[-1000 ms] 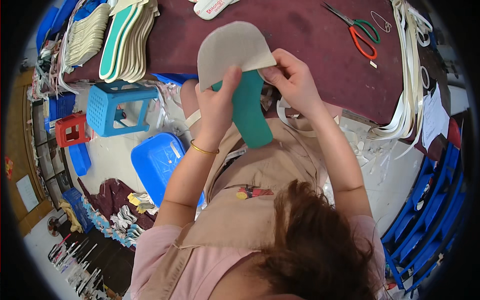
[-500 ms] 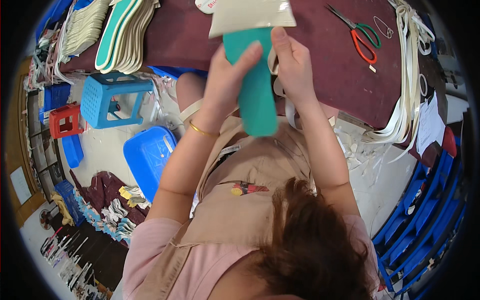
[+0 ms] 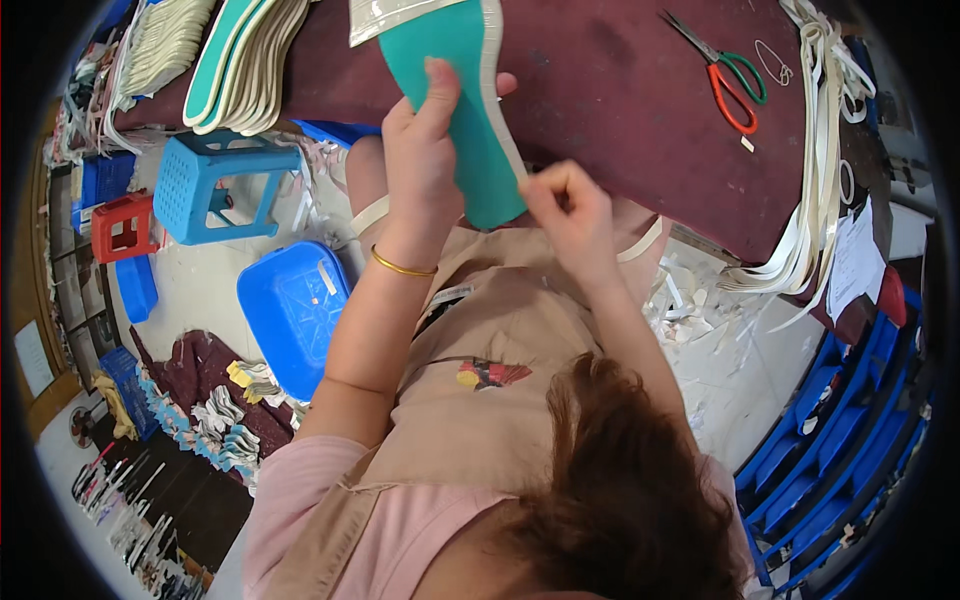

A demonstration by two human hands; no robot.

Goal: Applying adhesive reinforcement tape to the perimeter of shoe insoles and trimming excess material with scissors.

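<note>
A teal shoe insole [image 3: 470, 110] with a pale rim and a beige toe piece is held upright over the front edge of the dark red table [image 3: 610, 110]. My left hand [image 3: 425, 135], a gold bangle on its wrist, grips the insole from the left with the thumb across its teal face. My right hand [image 3: 568, 205] is curled just right of the insole's lower heel end, with fingertips pinched at its pale rim. What is pinched is too small to make out.
Red and green scissors [image 3: 728, 78] lie on the table at the right, next to a bundle of white strips [image 3: 815, 200]. A stack of insoles [image 3: 245, 60] sits at the left. A blue stool [image 3: 215, 185] and blue tray [image 3: 292, 310] stand on the floor.
The insole has risen and swung further up over the table. My right hand has dropped from its top part to its lower heel end.
</note>
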